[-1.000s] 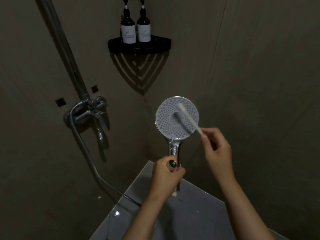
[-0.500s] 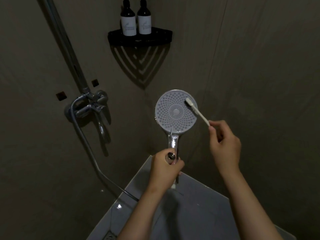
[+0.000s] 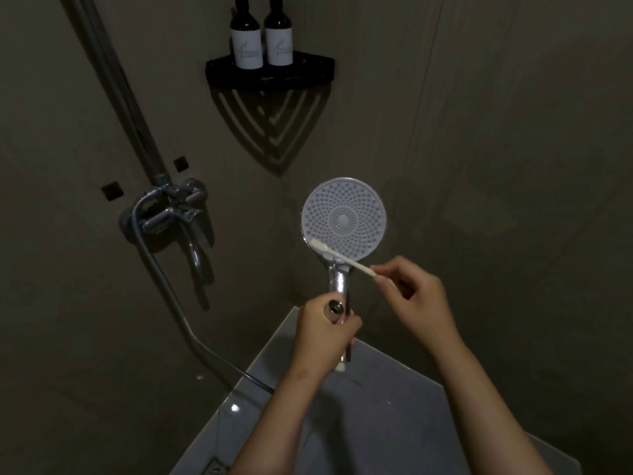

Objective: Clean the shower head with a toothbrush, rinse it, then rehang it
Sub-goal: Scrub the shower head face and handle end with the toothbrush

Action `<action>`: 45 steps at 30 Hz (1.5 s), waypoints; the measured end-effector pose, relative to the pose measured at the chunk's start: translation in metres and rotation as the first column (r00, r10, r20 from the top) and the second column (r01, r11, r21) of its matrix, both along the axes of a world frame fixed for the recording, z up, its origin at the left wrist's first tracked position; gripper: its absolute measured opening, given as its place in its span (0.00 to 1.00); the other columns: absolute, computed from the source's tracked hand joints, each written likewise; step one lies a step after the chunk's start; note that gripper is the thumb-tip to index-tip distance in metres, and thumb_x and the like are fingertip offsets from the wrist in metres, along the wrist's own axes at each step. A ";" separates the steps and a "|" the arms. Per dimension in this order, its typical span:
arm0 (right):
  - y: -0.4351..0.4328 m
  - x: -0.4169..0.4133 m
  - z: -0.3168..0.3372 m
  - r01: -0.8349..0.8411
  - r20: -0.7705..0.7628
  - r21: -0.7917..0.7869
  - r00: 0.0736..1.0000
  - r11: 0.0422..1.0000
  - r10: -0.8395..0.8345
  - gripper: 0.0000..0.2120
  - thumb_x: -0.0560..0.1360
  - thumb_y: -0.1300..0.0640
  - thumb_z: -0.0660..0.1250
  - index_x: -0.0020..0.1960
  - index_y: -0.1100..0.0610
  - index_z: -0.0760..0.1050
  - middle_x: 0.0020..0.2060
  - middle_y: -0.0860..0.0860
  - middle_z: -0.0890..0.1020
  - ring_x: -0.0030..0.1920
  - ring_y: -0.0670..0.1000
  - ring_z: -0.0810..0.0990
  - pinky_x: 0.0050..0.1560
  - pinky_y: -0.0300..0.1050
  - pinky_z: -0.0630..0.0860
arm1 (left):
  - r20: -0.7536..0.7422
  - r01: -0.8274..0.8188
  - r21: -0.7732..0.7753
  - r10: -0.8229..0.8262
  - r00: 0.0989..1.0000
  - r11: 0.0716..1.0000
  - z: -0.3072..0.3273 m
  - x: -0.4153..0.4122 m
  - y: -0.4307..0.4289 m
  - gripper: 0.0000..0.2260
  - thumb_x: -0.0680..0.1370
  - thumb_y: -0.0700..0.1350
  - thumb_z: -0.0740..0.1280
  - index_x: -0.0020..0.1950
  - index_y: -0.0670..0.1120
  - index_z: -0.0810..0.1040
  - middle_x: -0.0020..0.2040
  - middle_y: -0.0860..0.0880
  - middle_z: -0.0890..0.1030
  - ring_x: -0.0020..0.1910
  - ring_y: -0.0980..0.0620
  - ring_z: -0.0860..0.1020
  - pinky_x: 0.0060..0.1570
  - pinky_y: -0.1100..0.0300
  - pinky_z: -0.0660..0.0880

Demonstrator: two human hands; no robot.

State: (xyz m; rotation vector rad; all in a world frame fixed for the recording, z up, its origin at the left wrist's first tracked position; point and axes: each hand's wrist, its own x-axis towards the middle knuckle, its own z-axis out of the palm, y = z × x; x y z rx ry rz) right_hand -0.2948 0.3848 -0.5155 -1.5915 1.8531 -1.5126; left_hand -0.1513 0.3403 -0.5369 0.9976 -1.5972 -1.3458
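The round shower head [image 3: 344, 219] faces me with its pale nozzle disc, held upright in front of the wall corner. My left hand [image 3: 325, 332] grips its chrome handle near the bottom. A white toothbrush [image 3: 337, 254] lies across the lower left edge of the disc, bristle end at the left rim. My right hand [image 3: 416, 298] pinches the toothbrush's handle end just right of the shower head's neck.
A chrome mixer tap [image 3: 171, 214] with a riser pipe [image 3: 113, 87] is fixed to the left wall, its hose [image 3: 178, 313] drooping toward the floor. A black corner shelf [image 3: 270, 73] holds two dark bottles [image 3: 262, 34]. Grey floor tiles [image 3: 376, 423] lie below.
The toothbrush swept from the upper right of the disc down to its lower left edge. My right hand dropped lower and closer to the handle. The shower head stays held upright.
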 end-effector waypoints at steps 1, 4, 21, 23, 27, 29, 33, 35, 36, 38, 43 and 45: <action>-0.001 -0.002 -0.002 0.008 -0.026 0.022 1.000 1.000 -0.007 0.04 0.73 0.56 0.68 0.45 0.47 0.79 0.30 0.51 0.77 0.30 0.48 0.73 0.33 0.48 0.70 | -0.002 0.003 -0.001 -0.003 1.000 1.000 0.000 0.000 0.000 0.12 0.69 0.30 0.66 0.30 0.43 0.71 0.24 0.51 0.70 0.26 0.49 0.71 0.24 0.66 0.70; -0.001 -0.009 -0.004 0.099 -0.078 0.028 0.992 0.995 -0.097 0.04 0.74 0.55 0.68 0.45 0.47 0.79 0.30 0.52 0.77 0.30 0.51 0.73 0.32 0.50 0.71 | -0.009 -0.009 -0.002 0.009 1.000 1.000 0.000 0.002 0.001 0.13 0.69 0.29 0.66 0.29 0.43 0.70 0.23 0.52 0.68 0.25 0.51 0.70 0.24 0.66 0.70; 0.010 -0.019 0.017 0.054 0.171 -0.092 0.984 0.994 -0.037 0.03 0.73 0.67 0.67 0.45 0.63 0.79 0.39 0.49 0.81 0.39 0.41 0.78 0.41 0.33 0.73 | -0.023 -0.047 -0.018 0.046 0.999 0.999 -0.001 0.004 -0.002 0.11 0.65 0.35 0.66 0.27 0.46 0.69 0.24 0.49 0.68 0.26 0.47 0.70 0.24 0.64 0.70; 0.010 -0.012 0.014 -0.073 0.173 -0.004 0.982 0.997 0.072 0.04 0.72 0.67 0.68 0.45 0.62 0.80 0.39 0.49 0.82 0.40 0.40 0.79 0.41 0.32 0.74 | -0.021 -0.047 -0.009 0.047 0.999 0.999 0.000 0.005 -0.002 0.11 0.65 0.34 0.67 0.27 0.47 0.70 0.25 0.48 0.69 0.26 0.47 0.71 0.23 0.64 0.70; 0.005 -0.010 0.007 -0.094 0.132 0.085 0.988 0.992 0.082 0.02 0.72 0.65 0.69 0.44 0.62 0.80 0.39 0.39 0.83 0.41 0.38 0.80 0.43 0.33 0.74 | -0.027 -0.046 -0.002 0.046 0.999 0.999 0.001 0.006 -0.001 0.13 0.67 0.31 0.67 0.28 0.46 0.71 0.25 0.47 0.70 0.27 0.46 0.71 0.24 0.64 0.71; 0.005 -0.014 0.005 -0.032 0.095 0.096 0.995 0.995 0.023 0.02 0.73 0.61 0.69 0.44 0.56 0.81 0.39 0.42 0.83 0.40 0.44 0.80 0.41 0.43 0.75 | -0.039 -0.048 -0.004 0.048 0.998 0.999 0.002 0.008 0.000 0.11 0.67 0.31 0.67 0.29 0.44 0.71 0.26 0.45 0.70 0.27 0.46 0.71 0.23 0.66 0.70; 0.007 -0.019 0.002 0.140 0.013 -0.003 0.990 0.990 -0.140 0.03 0.73 0.56 0.68 0.43 0.48 0.79 0.35 0.55 0.81 0.37 0.59 0.78 0.39 0.58 0.76 | -0.046 -0.057 -0.009 0.056 0.997 0.998 0.002 0.009 0.001 0.12 0.67 0.30 0.66 0.28 0.43 0.69 0.25 0.45 0.68 0.27 0.46 0.70 0.23 0.67 0.69; 0.007 -0.021 0.002 0.209 0.000 -0.056 0.978 0.976 -0.210 0.03 0.74 0.55 0.68 0.44 0.47 0.79 0.35 0.58 0.81 0.37 0.60 0.78 0.38 0.59 0.76 | -0.044 -0.058 -0.026 0.057 0.997 0.998 0.003 0.009 0.000 0.11 0.66 0.32 0.66 0.27 0.42 0.68 0.25 0.45 0.67 0.27 0.47 0.70 0.23 0.66 0.69; 0.007 -0.022 0.003 0.246 0.001 -0.080 0.969 0.966 -0.246 0.03 0.74 0.55 0.67 0.45 0.48 0.78 0.36 0.58 0.81 0.37 0.60 0.78 0.38 0.58 0.77 | -0.042 -0.058 -0.029 0.057 0.998 0.998 0.003 0.009 -0.001 0.11 0.66 0.33 0.66 0.27 0.42 0.68 0.25 0.45 0.67 0.27 0.47 0.70 0.23 0.66 0.69; 0.008 -0.023 0.005 0.298 0.005 -0.111 0.954 0.948 -0.299 0.03 0.75 0.57 0.67 0.45 0.50 0.78 0.36 0.55 0.82 0.37 0.59 0.79 0.37 0.56 0.76 | -0.042 -0.058 -0.021 0.057 0.997 0.998 0.002 0.009 -0.001 0.12 0.67 0.31 0.66 0.28 0.42 0.68 0.25 0.45 0.67 0.27 0.47 0.70 0.23 0.66 0.69; 0.010 -0.024 0.009 0.286 0.103 -0.137 0.956 0.949 -0.273 0.02 0.75 0.62 0.66 0.45 0.59 0.78 0.39 0.44 0.81 0.37 0.47 0.78 0.35 0.41 0.73 | -0.027 -0.042 -0.007 0.042 0.999 0.999 0.000 0.007 -0.001 0.12 0.69 0.30 0.66 0.29 0.41 0.70 0.25 0.47 0.68 0.27 0.48 0.70 0.24 0.66 0.69; 0.011 -0.024 0.011 0.198 0.156 -0.122 0.972 0.973 -0.178 0.02 0.74 0.66 0.67 0.44 0.65 0.78 0.38 0.45 0.81 0.38 0.41 0.78 0.37 0.32 0.73 | -0.029 -0.039 -0.007 0.038 0.999 0.999 0.001 0.007 -0.002 0.08 0.68 0.29 0.66 0.31 0.37 0.70 0.26 0.44 0.68 0.27 0.47 0.71 0.24 0.67 0.69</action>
